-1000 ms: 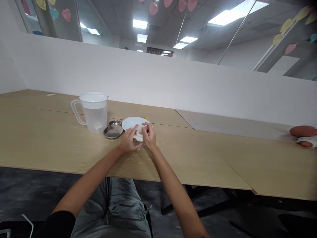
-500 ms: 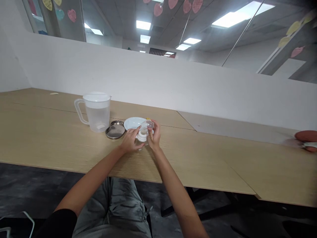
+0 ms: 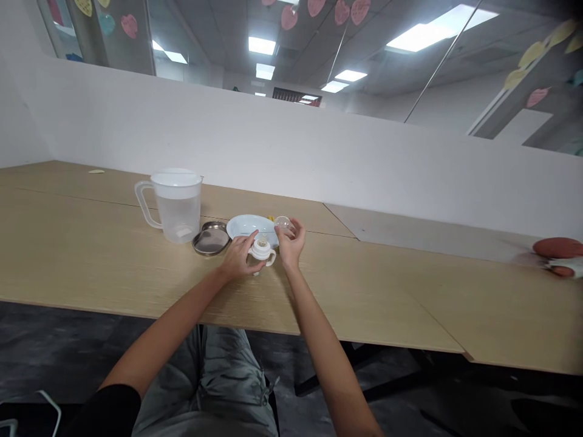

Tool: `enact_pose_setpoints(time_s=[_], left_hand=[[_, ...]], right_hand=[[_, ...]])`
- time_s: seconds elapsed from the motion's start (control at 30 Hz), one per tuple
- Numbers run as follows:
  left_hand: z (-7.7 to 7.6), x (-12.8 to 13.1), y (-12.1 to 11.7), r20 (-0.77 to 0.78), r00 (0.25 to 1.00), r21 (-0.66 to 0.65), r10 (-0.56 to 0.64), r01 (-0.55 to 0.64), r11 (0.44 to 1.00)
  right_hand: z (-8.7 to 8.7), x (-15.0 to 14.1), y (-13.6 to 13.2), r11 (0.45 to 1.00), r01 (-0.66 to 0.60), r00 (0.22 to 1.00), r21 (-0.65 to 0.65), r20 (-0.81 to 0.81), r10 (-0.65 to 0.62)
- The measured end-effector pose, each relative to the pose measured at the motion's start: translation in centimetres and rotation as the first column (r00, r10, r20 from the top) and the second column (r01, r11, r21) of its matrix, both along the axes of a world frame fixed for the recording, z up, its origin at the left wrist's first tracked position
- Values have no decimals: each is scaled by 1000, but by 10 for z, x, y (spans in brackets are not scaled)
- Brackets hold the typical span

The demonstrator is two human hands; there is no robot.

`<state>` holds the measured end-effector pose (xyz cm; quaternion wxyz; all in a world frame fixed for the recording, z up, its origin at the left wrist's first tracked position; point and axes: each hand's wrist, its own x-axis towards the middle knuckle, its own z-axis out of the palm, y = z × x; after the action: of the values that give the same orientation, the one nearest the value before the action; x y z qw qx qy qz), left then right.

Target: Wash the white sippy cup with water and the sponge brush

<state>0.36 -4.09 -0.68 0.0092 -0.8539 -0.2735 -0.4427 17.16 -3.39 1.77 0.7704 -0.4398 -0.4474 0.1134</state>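
Observation:
My left hand is wrapped round a baby bottle with a white collar, a clear nipple on top and a white side handle. The bottle is upright at the table, in front of a pale blue-white plate. To the right and a little higher, my right hand grips a clear dome-shaped bottle cap between thumb and fingers. The cap is apart from the bottle, over the plate's right side. A small yellow thing shows partly behind the plate; its kind is hidden.
Left of the plate lie round shallow metal dishes, overlapping. A translucent plastic pitcher with a white lid stands farther left. At the table's far right is a reddish-brown object, blurred. A white wall rises behind the wooden table.
My right hand has lifted the clear cap off the bottle's top and moved it right, baring the nipple and the right handle. My left hand stays on the bottle.

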Motion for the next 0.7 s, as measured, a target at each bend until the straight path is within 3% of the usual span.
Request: enact_pose_setpoints(time_s=[0.2, 0.3, 0.4, 0.57, 0.7], left_hand=[[2, -1, -1, -3, 1000, -9, 1, -1, 1000], [3, -1, -2, 0, 1000, -15, 2, -2, 1000], [4, -1, -2, -2, 1000, -14, 3, -3, 1000], [5, -1, -3, -8, 1000, -20, 13, -13, 1000], [3, -1, -2, -11, 1000, -18, 13, -13, 1000]], right_hand=[[-9, 11, 17, 973, -157, 967, -167, -225, 118], [-9, 11, 18, 957, -209, 955, -202, -251, 156], [-9, 9, 14, 947, -225, 969, -228, -158, 192], [-11, 6, 10, 956, -130, 981, -265, 102, 162], [-18, 9, 17, 963, -161, 972, -215, 135, 192]])
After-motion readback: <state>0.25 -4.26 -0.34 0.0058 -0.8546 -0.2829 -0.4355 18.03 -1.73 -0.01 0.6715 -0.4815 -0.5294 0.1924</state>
